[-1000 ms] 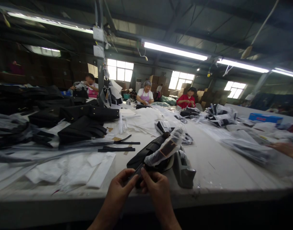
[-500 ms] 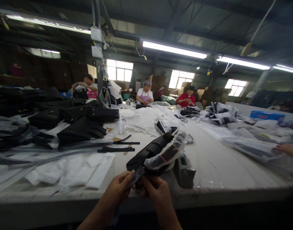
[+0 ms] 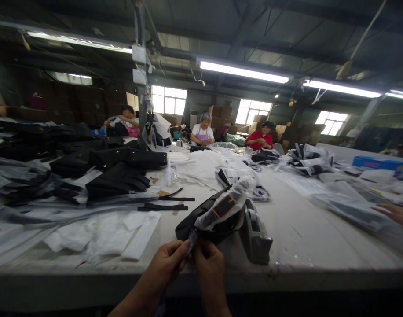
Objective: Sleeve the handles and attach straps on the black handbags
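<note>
A black bag (image 3: 185, 225) lies in front of me near the table's front edge, with a handle wrapped in clear plastic (image 3: 217, 209) arching over it. My left hand (image 3: 166, 264) pinches a dark strap covered in thin plastic (image 3: 192, 240) that runs down from the bag's near end. Close beside it, my right hand (image 3: 208, 264) has its fingers curled at the same strap; its fingertips are partly hidden, and what they grip cannot be made out. A grey tape dispenser (image 3: 259, 246) stands against the bag's right side.
Black bags (image 3: 119, 180) and loose black straps (image 3: 163, 207) lie left, above white sheets (image 3: 138, 237). Plastic-covered pieces (image 3: 340, 204) spread on the right, where another person's hand (image 3: 396, 214) reaches in. Several people sit across the white table (image 3: 307, 246).
My left hand drew the strap down and left, then came back close to my right hand. The bag has tipped slightly. The other person's hand at right has shifted over the plastic.
</note>
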A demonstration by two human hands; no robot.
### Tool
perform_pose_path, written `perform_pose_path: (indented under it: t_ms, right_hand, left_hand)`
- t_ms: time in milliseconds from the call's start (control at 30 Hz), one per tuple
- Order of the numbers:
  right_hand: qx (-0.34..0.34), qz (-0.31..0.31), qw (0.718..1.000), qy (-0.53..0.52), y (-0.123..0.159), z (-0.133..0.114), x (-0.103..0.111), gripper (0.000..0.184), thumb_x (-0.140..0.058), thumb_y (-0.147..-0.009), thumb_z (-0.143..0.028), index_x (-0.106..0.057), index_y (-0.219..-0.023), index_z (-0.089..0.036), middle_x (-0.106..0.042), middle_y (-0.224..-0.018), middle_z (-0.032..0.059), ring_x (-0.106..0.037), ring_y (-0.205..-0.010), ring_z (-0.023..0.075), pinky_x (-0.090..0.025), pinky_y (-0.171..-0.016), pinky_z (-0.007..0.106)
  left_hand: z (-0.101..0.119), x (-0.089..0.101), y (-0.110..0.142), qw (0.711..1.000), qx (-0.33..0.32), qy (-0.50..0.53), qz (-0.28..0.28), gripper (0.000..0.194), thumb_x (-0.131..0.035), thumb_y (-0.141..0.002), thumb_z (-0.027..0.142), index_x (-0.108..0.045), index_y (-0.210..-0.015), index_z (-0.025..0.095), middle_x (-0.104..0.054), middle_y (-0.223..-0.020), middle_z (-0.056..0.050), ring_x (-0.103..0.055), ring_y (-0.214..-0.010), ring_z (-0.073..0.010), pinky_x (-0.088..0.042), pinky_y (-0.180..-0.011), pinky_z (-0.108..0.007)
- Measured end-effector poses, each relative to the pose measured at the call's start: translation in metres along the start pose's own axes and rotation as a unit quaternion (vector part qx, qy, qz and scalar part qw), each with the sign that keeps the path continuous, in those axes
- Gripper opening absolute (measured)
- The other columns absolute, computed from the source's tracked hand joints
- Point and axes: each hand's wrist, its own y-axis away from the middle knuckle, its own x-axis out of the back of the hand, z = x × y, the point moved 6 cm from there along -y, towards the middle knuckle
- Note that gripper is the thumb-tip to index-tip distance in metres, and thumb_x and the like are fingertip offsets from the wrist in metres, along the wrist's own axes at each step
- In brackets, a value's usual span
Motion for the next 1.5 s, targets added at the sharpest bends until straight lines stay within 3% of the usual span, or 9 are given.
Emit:
perform_pose_path:
  t_ms: [300,467,700,867,1067,1200,1300,1400,1500]
  right_hand:
    - [-0.017,0.0,1.0,0.008,-0.006,-0.009,-0.002,0.03,-0.076,-0.064,-0.042,-0.075,-0.07,-0.013,-0.07,-0.062,0.0058,-0.06,-0.059,0.0189,-0.047,-0.055,0.026]
    - [-0.073,-0.077,0.99,-0.095,-0.004,0.001,-0.008,0.041,-0.079,-0.064,-0.048,-0.076,-0.081,-0.01,-0.057,-0.049,-0.0014,-0.041,-0.042,0.0082,-0.034,-0.041,0.02]
    - [-0.232,-0.264,0.862,-0.364,0.011,-0.005,-0.029,0.054,-0.069,-0.078,-0.056,-0.074,-0.105,-0.01,-0.059,-0.066,0.0004,-0.041,-0.046,0.0038,-0.037,-0.046,0.015]
    - [-0.274,-0.307,0.82,-0.398,0.011,-0.007,-0.037,0.059,-0.077,-0.075,-0.048,-0.069,-0.113,-0.004,-0.046,-0.051,-0.0072,-0.04,-0.042,0.0019,-0.033,-0.043,0.011]
    - [-0.187,-0.291,0.916,-0.203,0.013,0.0,-0.022,0.068,-0.068,-0.073,-0.065,-0.066,-0.113,-0.01,-0.065,-0.064,0.0026,-0.058,-0.047,0.0095,-0.044,-0.043,0.017]
    - [-0.026,-0.104,0.994,-0.011,0.004,-0.031,0.038,0.055,-0.068,-0.074,-0.063,-0.068,-0.099,-0.014,-0.073,-0.083,0.0076,-0.055,-0.041,0.009,-0.043,-0.037,0.021]
    - [0.055,0.016,0.998,-0.036,-0.007,-0.071,0.075,0.047,-0.069,-0.078,-0.057,-0.068,-0.104,-0.018,-0.073,-0.101,0.0085,-0.065,-0.061,0.013,-0.056,-0.062,0.027]
    - [0.059,-0.023,0.989,-0.13,-0.027,-0.113,0.074,0.05,-0.065,-0.081,-0.058,-0.066,-0.114,-0.02,-0.069,-0.12,0.0095,-0.067,-0.103,0.0233,-0.052,-0.093,0.036]
    - [0.025,-0.091,0.976,-0.196,-0.048,-0.156,0.054,0.045,-0.064,-0.083,-0.056,-0.067,-0.105,-0.017,-0.07,-0.115,0.0113,-0.065,-0.108,0.0256,-0.051,-0.094,0.038]
  left_hand:
    - [-0.004,-0.007,0.002,1.0,0.003,-0.002,-0.004,0.055,-0.063,-0.069,0.072,-0.051,-0.062,0.018,-0.037,-0.04,0.011,-0.021,-0.03,-0.0025,-0.011,-0.032,-0.018]
    - [-0.002,-0.011,0.005,1.0,0.008,0.011,0.01,0.058,-0.062,-0.066,0.075,-0.053,-0.064,0.018,-0.036,-0.042,0.011,-0.018,-0.032,-0.0019,-0.011,-0.033,-0.019]
    - [0.002,-0.004,0.013,0.997,0.046,0.047,0.039,0.058,-0.064,-0.065,0.074,-0.048,-0.069,0.019,-0.036,-0.051,0.011,-0.017,-0.039,-0.0018,-0.01,-0.039,-0.016]
    - [0.004,-0.007,0.016,0.997,0.059,0.051,0.018,0.06,-0.059,-0.066,0.078,-0.045,-0.069,0.02,-0.03,-0.048,0.012,-0.013,-0.039,-0.0023,-0.007,-0.038,-0.017]
    - [0.001,-0.003,0.01,0.999,0.036,0.036,0.01,0.056,-0.062,-0.068,0.074,-0.05,-0.072,0.019,-0.035,-0.044,0.012,-0.019,-0.035,-0.0021,-0.012,-0.035,-0.016]
    - [0.004,0.0,0.006,0.998,0.026,0.034,0.04,0.055,-0.064,-0.067,0.072,-0.055,-0.077,0.019,-0.035,-0.042,0.013,-0.015,-0.033,-0.0022,-0.011,-0.033,-0.016]
    - [0.007,0.0,0.006,0.997,0.024,0.035,0.067,0.053,-0.061,-0.071,0.07,-0.058,-0.083,0.018,-0.037,-0.04,0.012,-0.015,-0.034,-0.0028,-0.008,-0.034,-0.016]
    - [0.01,0.0,0.005,0.996,0.001,0.034,0.088,0.049,-0.064,-0.073,0.065,-0.061,-0.083,0.017,-0.032,-0.04,0.012,-0.015,-0.036,-0.003,-0.006,-0.036,-0.016]
    - [0.012,0.0,0.005,0.994,-0.02,0.029,0.104,0.047,-0.065,-0.073,0.063,-0.063,-0.081,0.016,-0.031,-0.04,0.012,-0.016,-0.037,-0.0032,-0.007,-0.038,-0.016]
